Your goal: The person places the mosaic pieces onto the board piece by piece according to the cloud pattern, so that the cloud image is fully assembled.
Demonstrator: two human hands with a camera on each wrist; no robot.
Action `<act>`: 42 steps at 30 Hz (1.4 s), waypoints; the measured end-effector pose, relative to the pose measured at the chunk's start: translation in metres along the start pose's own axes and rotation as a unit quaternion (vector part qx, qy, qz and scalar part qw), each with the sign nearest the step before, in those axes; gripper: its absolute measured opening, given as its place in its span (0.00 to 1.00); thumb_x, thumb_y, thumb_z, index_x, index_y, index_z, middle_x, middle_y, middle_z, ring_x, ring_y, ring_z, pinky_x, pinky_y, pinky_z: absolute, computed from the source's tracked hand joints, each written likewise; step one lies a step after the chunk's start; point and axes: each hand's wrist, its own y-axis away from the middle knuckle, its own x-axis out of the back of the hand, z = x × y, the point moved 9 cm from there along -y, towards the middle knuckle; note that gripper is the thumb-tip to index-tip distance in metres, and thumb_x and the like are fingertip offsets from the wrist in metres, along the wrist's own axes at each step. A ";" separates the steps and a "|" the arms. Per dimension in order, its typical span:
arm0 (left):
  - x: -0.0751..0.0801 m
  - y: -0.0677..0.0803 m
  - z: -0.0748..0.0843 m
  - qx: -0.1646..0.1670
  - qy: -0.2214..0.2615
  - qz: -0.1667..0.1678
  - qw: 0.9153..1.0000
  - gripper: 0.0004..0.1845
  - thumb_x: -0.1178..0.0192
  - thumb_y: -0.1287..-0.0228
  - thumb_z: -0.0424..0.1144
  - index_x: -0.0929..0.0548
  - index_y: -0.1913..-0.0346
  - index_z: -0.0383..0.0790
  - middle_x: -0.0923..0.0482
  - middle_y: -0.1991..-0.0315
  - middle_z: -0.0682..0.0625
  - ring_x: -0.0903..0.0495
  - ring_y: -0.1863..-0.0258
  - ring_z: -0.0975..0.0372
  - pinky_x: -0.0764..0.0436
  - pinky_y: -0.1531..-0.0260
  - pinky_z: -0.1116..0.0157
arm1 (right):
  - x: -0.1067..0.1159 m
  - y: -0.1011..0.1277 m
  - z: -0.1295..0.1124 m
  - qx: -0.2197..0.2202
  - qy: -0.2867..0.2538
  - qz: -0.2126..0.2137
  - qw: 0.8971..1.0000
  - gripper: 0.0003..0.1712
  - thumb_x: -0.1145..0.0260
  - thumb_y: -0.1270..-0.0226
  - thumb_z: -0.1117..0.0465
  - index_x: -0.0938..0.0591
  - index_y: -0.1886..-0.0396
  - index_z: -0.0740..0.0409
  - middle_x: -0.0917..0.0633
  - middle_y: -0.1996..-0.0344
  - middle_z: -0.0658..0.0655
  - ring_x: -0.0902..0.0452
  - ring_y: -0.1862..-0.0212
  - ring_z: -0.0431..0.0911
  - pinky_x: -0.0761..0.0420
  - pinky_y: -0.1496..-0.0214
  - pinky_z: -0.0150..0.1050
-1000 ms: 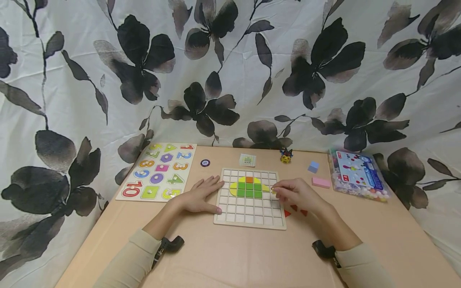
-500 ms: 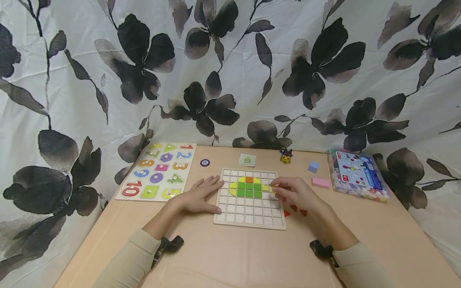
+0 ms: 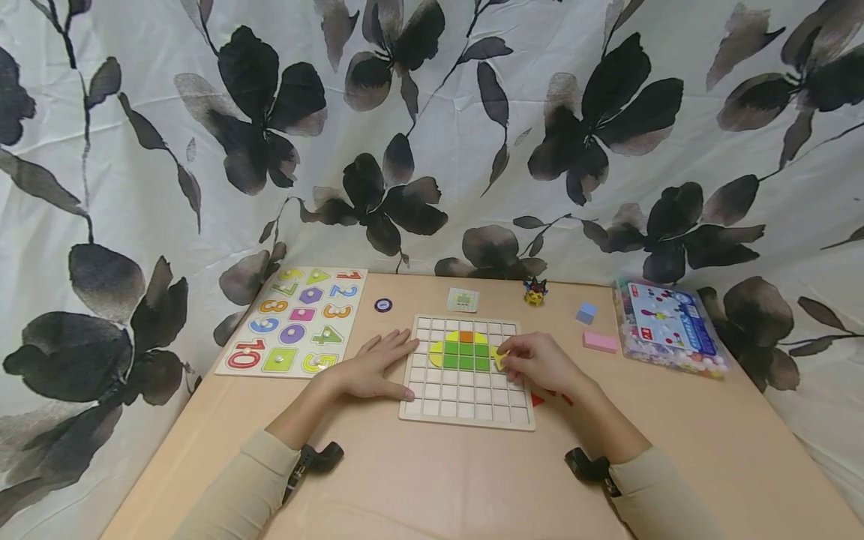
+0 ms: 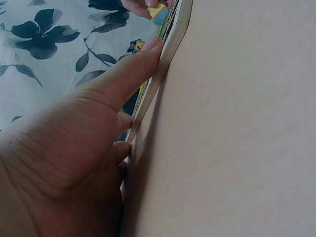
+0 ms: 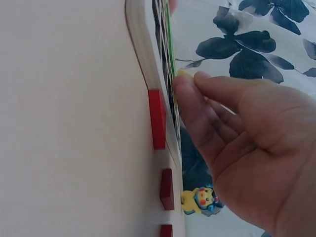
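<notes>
small yellow tile point(image 3: 500, 359) pinched in right hand point(image 3: 536, 364), left hand point(image 3: 373, 367) flat on grid board point(image 3: 466, 405)

A small yellow tile point(image 3: 499, 359) sits tilted on the white grid board point(image 3: 466, 405).

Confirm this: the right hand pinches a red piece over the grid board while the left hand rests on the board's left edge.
The piece is yellow, not red, as the head view shows. The right hand pinches it over the grid board, and the left hand rests on the board's left edge.
</notes>
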 end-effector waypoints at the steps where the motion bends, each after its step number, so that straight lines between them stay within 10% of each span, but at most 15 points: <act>1: 0.000 0.000 0.000 0.001 0.001 -0.001 1.000 0.58 0.36 0.40 0.73 0.50 0.15 0.53 0.64 0.13 0.49 0.66 0.14 0.53 0.67 0.17 0.47 | 0.000 -0.001 0.000 0.000 0.006 0.001 1.000 0.10 0.30 0.28 0.65 0.12 0.50 0.60 0.13 0.70 0.53 0.16 0.71 0.46 0.13 0.68 0.34; 24: 0.002 0.000 0.000 -0.003 0.003 0.003 1.000 0.58 0.35 0.40 0.72 0.49 0.15 0.52 0.64 0.13 0.48 0.65 0.14 0.50 0.66 0.17 0.45 | -0.005 -0.003 0.000 0.029 0.096 0.011 0.995 0.14 0.26 0.32 0.63 0.10 0.47 0.55 0.17 0.65 0.49 0.26 0.60 0.45 0.26 0.61 0.33; 42: 0.002 0.001 0.002 -0.006 0.010 -0.001 1.000 0.57 0.35 0.39 0.72 0.48 0.15 0.50 0.63 0.13 0.46 0.65 0.14 0.49 0.66 0.17 0.44 | 0.029 0.018 -0.004 -0.017 0.058 0.005 0.998 0.18 0.29 0.28 0.58 0.13 0.40 0.53 0.17 0.57 0.52 0.23 0.57 0.51 0.18 0.75 0.38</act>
